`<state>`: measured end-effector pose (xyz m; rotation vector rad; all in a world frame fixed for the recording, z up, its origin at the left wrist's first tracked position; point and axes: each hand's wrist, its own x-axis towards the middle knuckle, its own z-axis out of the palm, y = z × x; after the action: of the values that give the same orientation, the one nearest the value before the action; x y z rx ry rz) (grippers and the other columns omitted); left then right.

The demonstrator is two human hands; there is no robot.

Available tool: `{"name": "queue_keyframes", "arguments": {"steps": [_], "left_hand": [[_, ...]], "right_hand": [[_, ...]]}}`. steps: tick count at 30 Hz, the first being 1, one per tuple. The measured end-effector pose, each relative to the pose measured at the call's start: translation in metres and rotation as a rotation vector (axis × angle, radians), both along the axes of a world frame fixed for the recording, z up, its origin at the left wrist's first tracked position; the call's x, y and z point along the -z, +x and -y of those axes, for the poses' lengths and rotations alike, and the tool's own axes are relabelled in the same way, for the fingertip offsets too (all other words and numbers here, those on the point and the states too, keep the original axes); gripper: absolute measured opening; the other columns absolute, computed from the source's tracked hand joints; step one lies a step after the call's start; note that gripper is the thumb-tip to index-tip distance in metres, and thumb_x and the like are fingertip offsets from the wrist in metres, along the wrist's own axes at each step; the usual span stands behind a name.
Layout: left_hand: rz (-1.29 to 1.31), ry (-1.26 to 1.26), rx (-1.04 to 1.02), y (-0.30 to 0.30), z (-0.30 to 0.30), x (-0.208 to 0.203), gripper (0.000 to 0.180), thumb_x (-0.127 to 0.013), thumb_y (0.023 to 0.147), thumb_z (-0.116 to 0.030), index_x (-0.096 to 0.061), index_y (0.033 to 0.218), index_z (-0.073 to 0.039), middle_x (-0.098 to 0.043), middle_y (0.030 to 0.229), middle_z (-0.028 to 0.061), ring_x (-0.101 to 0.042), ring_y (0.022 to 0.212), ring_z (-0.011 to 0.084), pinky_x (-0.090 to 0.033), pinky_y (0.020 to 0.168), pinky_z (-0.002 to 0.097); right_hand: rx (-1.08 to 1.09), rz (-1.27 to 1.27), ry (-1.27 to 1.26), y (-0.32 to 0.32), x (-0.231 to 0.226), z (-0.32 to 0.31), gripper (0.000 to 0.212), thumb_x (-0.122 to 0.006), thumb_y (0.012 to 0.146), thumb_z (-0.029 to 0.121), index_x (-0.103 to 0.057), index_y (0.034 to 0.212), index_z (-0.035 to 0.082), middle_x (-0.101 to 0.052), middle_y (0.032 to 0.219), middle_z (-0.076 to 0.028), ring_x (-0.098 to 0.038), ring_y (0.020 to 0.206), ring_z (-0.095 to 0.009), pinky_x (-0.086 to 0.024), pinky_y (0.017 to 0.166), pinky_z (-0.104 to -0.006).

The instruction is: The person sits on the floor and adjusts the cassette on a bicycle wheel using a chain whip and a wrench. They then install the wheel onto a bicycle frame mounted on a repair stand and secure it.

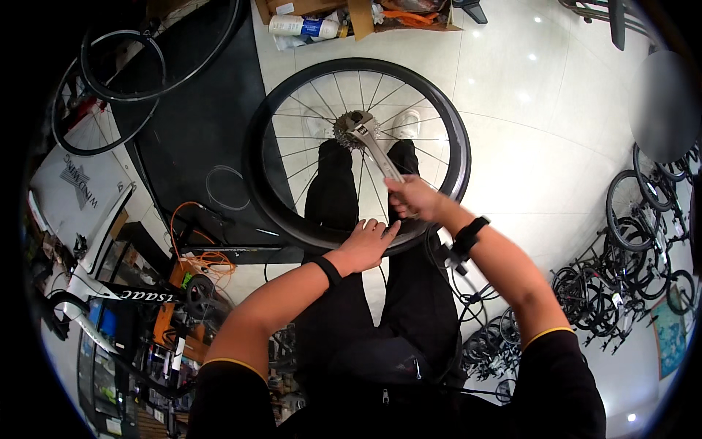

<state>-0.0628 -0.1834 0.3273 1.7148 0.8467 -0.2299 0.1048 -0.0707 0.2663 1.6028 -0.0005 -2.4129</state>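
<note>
A black deep-rimmed bicycle wheel [457, 139] is in front of my legs, its thin spokes running to a silver cassette [345, 130] at the hub. My right hand [415, 197] is wrapped round the handle of a silver adjustable wrench [380, 157]. The wrench's jaw sits at the middle of the cassette; what it grips there is hard to make out. On the near part of the rim lies my left hand [368, 243], its fingers stretched out over the black surface.
A black mat [197, 139] covers the floor at left, with more wheels [157, 91] at its far end. An orange hose [208, 262] coils at the left. Beyond the wheel stands a cardboard box [360, 18] holding a white bottle [303, 27]. Several bicycles [629, 212] line the right side.
</note>
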Motion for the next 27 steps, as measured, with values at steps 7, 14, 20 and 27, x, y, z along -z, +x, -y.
{"name": "queue_keyframes", "arguments": {"steps": [7,14,20,27], "left_hand": [[0.167,-0.248,-0.224,0.012,0.046,0.037,0.039,-0.056,0.08,-0.003,-0.055,0.119,-0.001,-0.056,0.119,0.0218,-0.051,0.116,0.0359,-0.041,0.095,0.0493],[-0.048,-0.342,0.098,0.0,-0.012,0.008,0.066,-0.067,0.07,-0.006,-0.044,0.131,-0.003,-0.05,0.126,0.0245,-0.048,0.117,0.0401,-0.044,0.089,0.0485],[0.042,-0.051,-0.057,-0.019,0.001,0.001,0.101,-0.076,0.063,-0.011,-0.023,0.149,-0.005,-0.049,0.107,0.0168,-0.052,0.095,0.033,-0.045,0.082,0.0411],[0.033,-0.048,-0.034,-0.011,-0.001,0.005,0.096,-0.072,0.066,-0.005,-0.022,0.148,-0.001,-0.049,0.107,0.0154,-0.051,0.098,0.031,-0.044,0.084,0.0384]], "right_hand": [[0.23,0.33,-0.018,-0.111,-0.046,0.022,0.033,-0.061,0.093,0.037,-0.049,0.085,0.006,-0.05,0.065,-0.005,-0.045,0.048,-0.016,-0.04,0.042,-0.0326],[0.139,0.228,0.007,-0.1,-0.026,0.023,0.036,-0.057,0.095,0.035,-0.048,0.086,0.001,-0.051,0.066,-0.007,-0.049,0.05,-0.018,-0.043,0.043,-0.0355],[-0.23,0.024,0.032,-0.001,0.014,-0.021,0.044,-0.067,0.087,0.046,-0.056,0.083,0.003,-0.053,0.068,-0.006,-0.05,0.05,-0.015,-0.043,0.043,-0.0291],[-0.362,-0.044,-0.037,0.016,0.008,-0.071,0.045,-0.058,0.093,0.048,-0.058,0.076,0.006,-0.049,0.06,0.002,-0.043,0.046,-0.008,-0.039,0.042,-0.0236]]}}
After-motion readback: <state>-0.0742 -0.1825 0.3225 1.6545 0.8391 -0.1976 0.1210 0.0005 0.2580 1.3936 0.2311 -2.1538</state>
